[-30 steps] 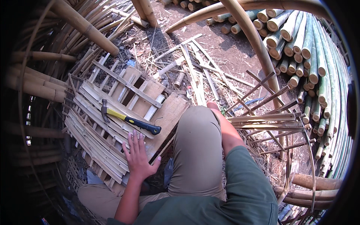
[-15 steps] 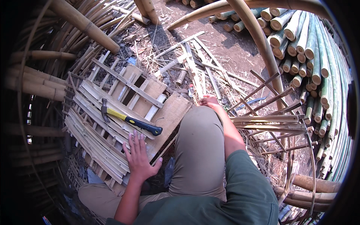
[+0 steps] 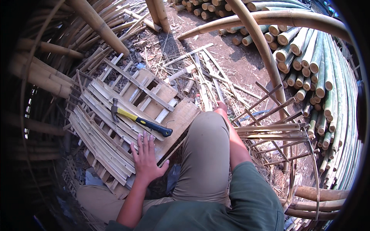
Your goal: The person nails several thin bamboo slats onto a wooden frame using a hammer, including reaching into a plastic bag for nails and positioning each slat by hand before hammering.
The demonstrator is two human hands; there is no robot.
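Note:
My left hand lies flat with fingers spread at the near edge of a panel of split bamboo slats. Just beyond its fingertips rests a claw hammer with a yellow and black handle, its head toward the far left of the slats. A wooden board lies under the panel's right side, beside my raised knee. My right hand reaches down past that knee, close to loose bamboo strips on the ground. The knee hides most of its fingers, and whether it holds anything cannot be seen.
Cut green bamboo poles are stacked at the right. Curved bamboo poles arch across the far right. A rack of thin bamboo sticks stands beside my right arm. Thick poles and bamboo pieces crowd the left.
My view has shifted slightly, so the panel and hammer appear farther right. My right hand has sunk lower behind the knee. The left hand keeps its spread pose on the slats.

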